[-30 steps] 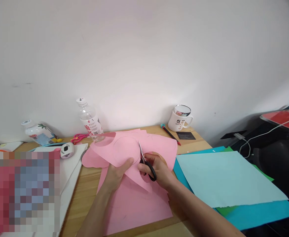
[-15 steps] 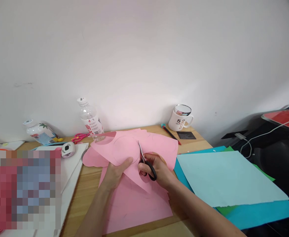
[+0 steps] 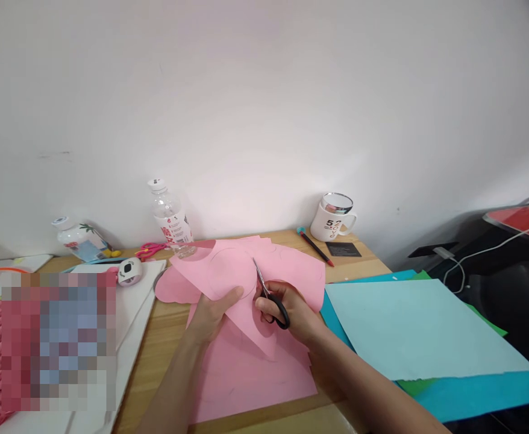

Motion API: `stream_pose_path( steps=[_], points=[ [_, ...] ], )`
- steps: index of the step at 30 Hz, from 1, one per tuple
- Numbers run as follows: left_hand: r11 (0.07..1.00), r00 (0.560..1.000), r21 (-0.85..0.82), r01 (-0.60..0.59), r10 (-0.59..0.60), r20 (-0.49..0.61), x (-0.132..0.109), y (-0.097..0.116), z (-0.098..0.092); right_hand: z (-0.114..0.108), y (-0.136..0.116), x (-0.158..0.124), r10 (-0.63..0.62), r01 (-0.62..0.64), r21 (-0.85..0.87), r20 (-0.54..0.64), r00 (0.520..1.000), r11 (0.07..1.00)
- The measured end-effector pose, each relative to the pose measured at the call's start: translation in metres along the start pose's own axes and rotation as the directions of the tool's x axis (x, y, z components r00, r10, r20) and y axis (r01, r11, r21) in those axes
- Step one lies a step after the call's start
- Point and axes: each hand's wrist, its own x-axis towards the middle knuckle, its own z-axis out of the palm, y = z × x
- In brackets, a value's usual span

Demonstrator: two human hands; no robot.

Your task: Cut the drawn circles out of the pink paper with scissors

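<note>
A pink sheet of paper with a drawn round outline is held up over the desk. My left hand grips its lower left part, thumb on top and the other fingers hidden beneath. In my right hand is a pair of scissors with black handles. Their narrow metal blades point up and away, at the paper beside the outline's right side. Under the held sheet lie more pink sheets, with faint pencil marks. A rounded pink paper piece sticks out on the left.
A clear bottle, a white jar and pink scissors stand or lie at the back left. At the back right are a mug, a pencil and a dark card. Light blue paper overhangs the right edge.
The view has shifted slightly, so the surroundings appear a little further right. Both hands keep their grips, and the scissors and pink sheet have barely moved.
</note>
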Motion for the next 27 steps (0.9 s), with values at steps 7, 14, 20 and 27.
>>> stream_pose_path(
  steps=[7,14,20,27],
  points=[
    [0.999,0.999,0.035,0.002,-0.003,0.044,0.004,-0.007,-0.007,0.009,0.000,-0.001,-0.025,0.022,-0.050,-0.058,0.998,0.999],
    [0.996,0.991,0.024,-0.089,0.091,-0.098,0.003,-0.001,-0.004,0.013,0.002,-0.004,0.012,-0.012,0.000,0.064,0.998,1.000],
    [0.996,0.996,-0.074,0.046,-0.040,0.082,0.002,0.002,-0.003,-0.012,-0.012,-0.008,0.134,-0.114,-0.091,0.247,0.960,0.989],
    [0.979,0.974,-0.080,0.190,-0.177,0.142,0.009,0.001,-0.016,-0.048,-0.040,-0.031,0.182,-0.122,-0.162,0.431,0.884,0.979]
  ],
)
